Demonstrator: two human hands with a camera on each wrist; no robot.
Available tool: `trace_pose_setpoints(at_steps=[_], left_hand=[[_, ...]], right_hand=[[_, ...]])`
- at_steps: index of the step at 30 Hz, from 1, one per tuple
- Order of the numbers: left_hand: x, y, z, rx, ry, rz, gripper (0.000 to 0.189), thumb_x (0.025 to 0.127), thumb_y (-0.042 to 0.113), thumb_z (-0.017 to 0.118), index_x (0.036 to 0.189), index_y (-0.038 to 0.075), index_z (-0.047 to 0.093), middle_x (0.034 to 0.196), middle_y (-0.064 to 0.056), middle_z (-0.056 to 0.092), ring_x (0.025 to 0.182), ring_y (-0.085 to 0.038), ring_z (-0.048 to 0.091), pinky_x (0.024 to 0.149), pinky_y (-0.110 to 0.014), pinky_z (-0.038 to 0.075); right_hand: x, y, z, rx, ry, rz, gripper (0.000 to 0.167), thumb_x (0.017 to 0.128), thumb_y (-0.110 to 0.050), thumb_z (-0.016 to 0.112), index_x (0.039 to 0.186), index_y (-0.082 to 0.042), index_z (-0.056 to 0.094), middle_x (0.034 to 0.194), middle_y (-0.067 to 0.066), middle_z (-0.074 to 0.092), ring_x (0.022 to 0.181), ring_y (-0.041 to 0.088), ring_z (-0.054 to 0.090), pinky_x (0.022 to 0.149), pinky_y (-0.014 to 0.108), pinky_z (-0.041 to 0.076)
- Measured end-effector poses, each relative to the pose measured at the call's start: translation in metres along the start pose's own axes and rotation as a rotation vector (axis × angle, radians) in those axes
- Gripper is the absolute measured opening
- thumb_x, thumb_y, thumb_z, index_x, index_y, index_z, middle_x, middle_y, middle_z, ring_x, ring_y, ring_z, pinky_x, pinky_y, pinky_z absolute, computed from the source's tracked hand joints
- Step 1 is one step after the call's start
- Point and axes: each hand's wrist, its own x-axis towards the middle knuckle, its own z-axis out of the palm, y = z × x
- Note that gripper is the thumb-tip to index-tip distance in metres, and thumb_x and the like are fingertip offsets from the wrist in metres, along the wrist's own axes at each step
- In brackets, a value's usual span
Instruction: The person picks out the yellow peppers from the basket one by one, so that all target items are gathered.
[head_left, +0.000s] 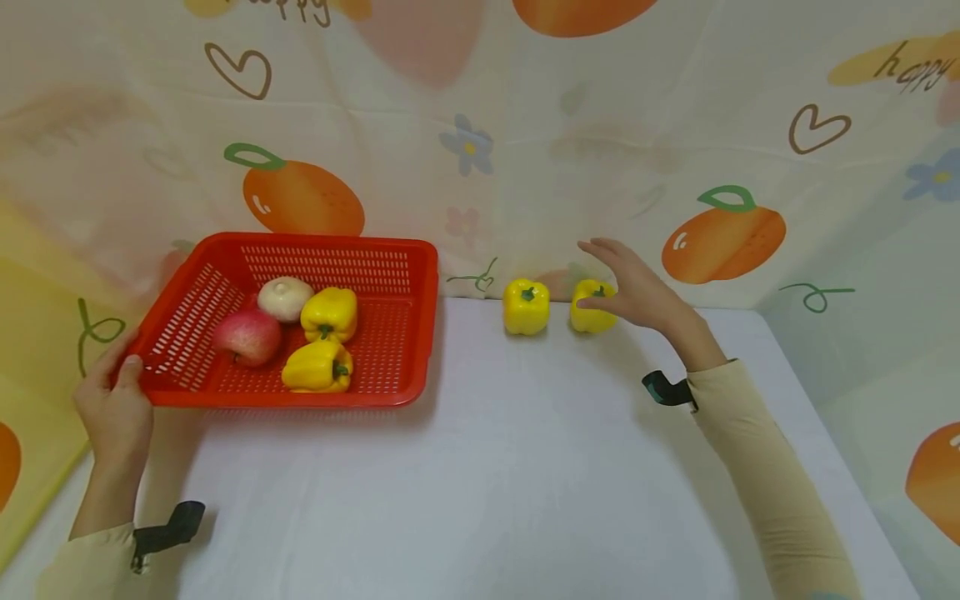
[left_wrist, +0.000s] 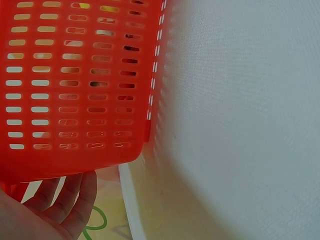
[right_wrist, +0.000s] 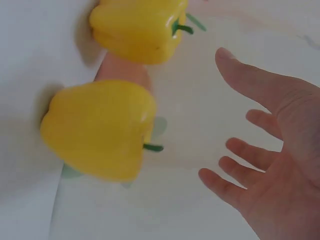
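A red plastic basket (head_left: 384, 337) stands tilted at the left of the table, and my left hand (head_left: 116, 412) grips its left rim, thumb over the edge. In the left wrist view, fingers (left_wrist: 82, 200) curl behind that rim. Inside lie a pink-red apple (head_left: 247, 337), a round white vegetable (head_left: 285, 298) and two yellow bell peppers (head_left: 330, 313), (head_left: 318, 367). Farther right, two more yellow bell peppers stand upright: a left pepper (head_left: 526, 307) and a right pepper (head_left: 588, 315). By the right pepper, my right hand (head_left: 637, 287) has fingers spread, apart from it in the right wrist view.
A white table (head_left: 480, 492) spreads in front of the basket and peppers. Behind them hangs a cloth backdrop (head_left: 555, 175) printed with oranges, hearts and flowers. Black straps with mounts (head_left: 172, 527) sit at both wrists.
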Motion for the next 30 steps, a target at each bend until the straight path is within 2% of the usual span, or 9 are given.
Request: trace_pose_setpoints(at_steps=[4, 15, 21, 27, 30], left_hand=[[-0.001, 0.0, -0.001, -0.003, 0.001, 0.005, 0.04, 0.1, 0.004, 0.044, 0.133, 0.017, 0.063, 0.135, 0.002, 0.056, 0.115, -0.007, 0.05, 0.087, -0.005, 0.041], [0.001, -0.001, -0.002, -0.02, 0.001, -0.014, 0.04, 0.1, 0.003, 0.044, 0.132, 0.017, 0.063, 0.135, 0.0, 0.054, 0.113, -0.007, 0.05, 0.084, -0.004, 0.042], [0.001, -0.002, 0.0, -0.016, -0.001, 0.013, 0.039, 0.1, 0.003, 0.044, 0.132, 0.015, 0.063, 0.134, 0.001, 0.056, 0.115, -0.008, 0.05, 0.084, -0.004, 0.042], [0.0, -0.001, 0.001, -0.009, -0.002, 0.02, 0.039, 0.101, 0.003, 0.044, 0.132, 0.016, 0.064, 0.134, 0.001, 0.056, 0.116, -0.008, 0.05, 0.086, -0.005, 0.042], [-0.001, -0.001, 0.0, -0.011, 0.0, 0.021, 0.039, 0.101, 0.004, 0.044, 0.132, 0.016, 0.064, 0.135, 0.001, 0.056, 0.117, -0.008, 0.049, 0.087, -0.006, 0.042]], right_hand=[[0.006, -0.016, 0.004, -0.002, 0.028, -0.054, 0.08, 0.085, -0.024, 0.078, 0.151, -0.007, 0.036, 0.156, 0.018, 0.025, 0.142, 0.039, 0.023, 0.112, 0.059, 0.025], [0.024, -0.062, 0.022, 0.009, 0.02, -0.219, 0.075, 0.086, -0.021, 0.077, 0.149, -0.006, 0.04, 0.155, 0.017, 0.028, 0.141, 0.036, 0.029, 0.112, 0.051, 0.03], [0.034, -0.08, 0.034, 0.032, 0.072, -0.232, 0.076, 0.085, -0.027, 0.077, 0.149, -0.01, 0.04, 0.156, 0.014, 0.028, 0.141, 0.033, 0.03, 0.111, 0.049, 0.033], [0.041, -0.097, 0.052, 0.078, 0.047, -0.233, 0.076, 0.086, -0.03, 0.076, 0.15, -0.014, 0.039, 0.157, 0.009, 0.028, 0.141, 0.028, 0.032, 0.108, 0.045, 0.039], [0.045, -0.105, 0.06, 0.116, 0.045, -0.256, 0.077, 0.085, -0.029, 0.077, 0.15, -0.013, 0.039, 0.156, 0.011, 0.029, 0.141, 0.027, 0.032, 0.109, 0.045, 0.038]])
